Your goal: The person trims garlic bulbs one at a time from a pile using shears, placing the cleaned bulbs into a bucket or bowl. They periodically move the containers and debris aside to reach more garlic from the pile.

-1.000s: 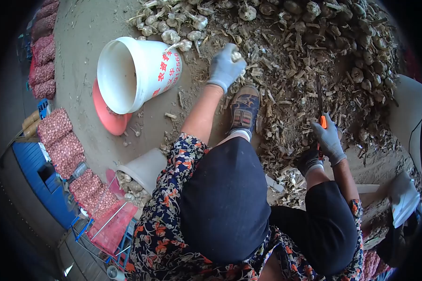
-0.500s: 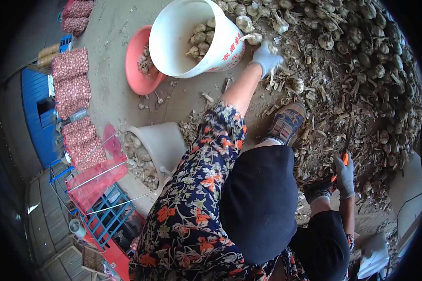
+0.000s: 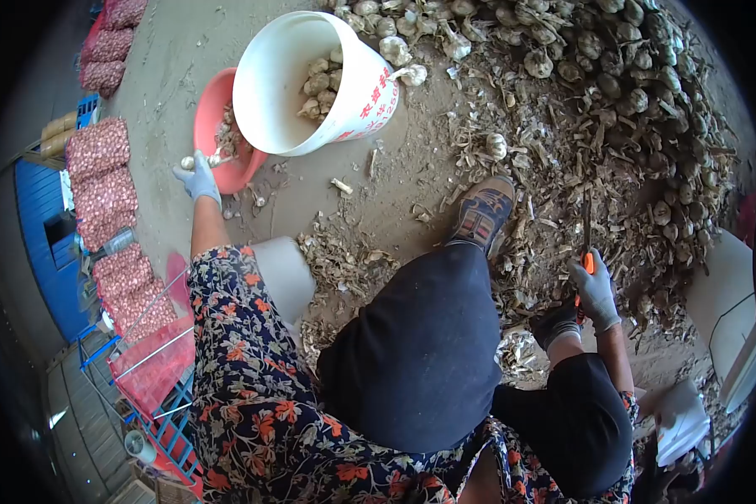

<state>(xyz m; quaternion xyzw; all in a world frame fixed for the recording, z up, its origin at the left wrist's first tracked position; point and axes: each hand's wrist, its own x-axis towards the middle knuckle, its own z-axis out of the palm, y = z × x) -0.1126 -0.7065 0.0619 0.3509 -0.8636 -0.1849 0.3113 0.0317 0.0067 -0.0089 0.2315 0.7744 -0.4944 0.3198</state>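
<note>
In the head view my left hand [image 3: 198, 180], in a grey-white glove, is at the rim of a pink basin [image 3: 245, 172]. Its fingers are closed on a garlic bulb [image 3: 187, 162]. Small garlic pieces lie inside the basin. A white bucket [image 3: 370, 92] with red lettering leans beside it, holding several garlic bulbs [image 3: 317, 84]. On the other side my right hand [image 3: 595, 290], gloved in grey, grips orange-handled shears [image 3: 589, 264] low over the ground, their dark blades pointing away from me. The glove hides part of the handles.
A large heap of garlic [image 3: 613, 59] covers the upper right, with dry stalks and skins [image 3: 554, 202] around my shoe [image 3: 484, 210]. Another pale bucket [image 3: 284, 273] is partly behind my left sleeve. Full mesh sacks [image 3: 101, 176] stand in a row at the left.
My left hand has moved from the edge of the garlic heap, past the white bucket, to the pink basin. My right hand still holds the shears in about the same place. The view has shifted.
</note>
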